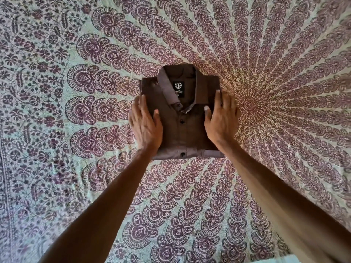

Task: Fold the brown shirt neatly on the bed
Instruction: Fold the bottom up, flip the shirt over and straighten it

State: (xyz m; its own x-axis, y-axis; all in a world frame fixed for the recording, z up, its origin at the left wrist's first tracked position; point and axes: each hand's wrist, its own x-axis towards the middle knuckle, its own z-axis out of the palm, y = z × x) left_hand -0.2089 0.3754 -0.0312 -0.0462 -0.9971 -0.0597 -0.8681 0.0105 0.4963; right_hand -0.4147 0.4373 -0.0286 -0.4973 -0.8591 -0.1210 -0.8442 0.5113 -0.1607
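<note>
Brown shirt (182, 114) lay folded on patterned bedspread (76, 92), collar far, left hand (145, 124) and right hand (221, 118) flat on its sides, fingers spread, gripping nothing.

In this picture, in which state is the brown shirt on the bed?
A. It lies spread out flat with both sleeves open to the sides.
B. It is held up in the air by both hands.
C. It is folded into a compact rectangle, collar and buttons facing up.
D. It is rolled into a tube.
C: the brown shirt lies on the patterned bedspread as a neat rectangle, collar, label and buttons up, with the left hand and right hand at its two sides.
</note>
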